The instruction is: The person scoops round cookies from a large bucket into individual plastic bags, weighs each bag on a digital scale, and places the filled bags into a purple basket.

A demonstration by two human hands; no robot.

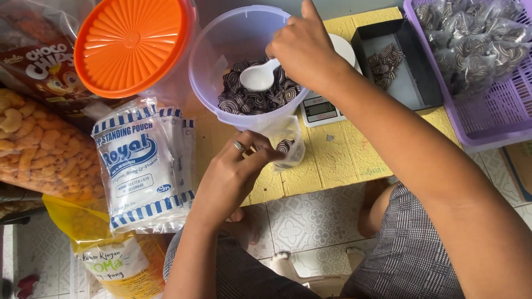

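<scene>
— What does the right hand (pixel 302 47) hold?
— It grips a white plastic spoon (pixel 259 76) over striped snacks (pixel 252 99) in the clear tub (pixel 210 66).
— And the left hand (pixel 235 171)?
— It pinches a small clear pouch (pixel 288 147), just below the tub.

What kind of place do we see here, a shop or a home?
Probably a small home snack-packing spot on a tiled floor. A low yellow table carries a digital scale, the right hand spoons swirl snacks from a clear tub, and the left hand holds a small clear pouch.
</scene>
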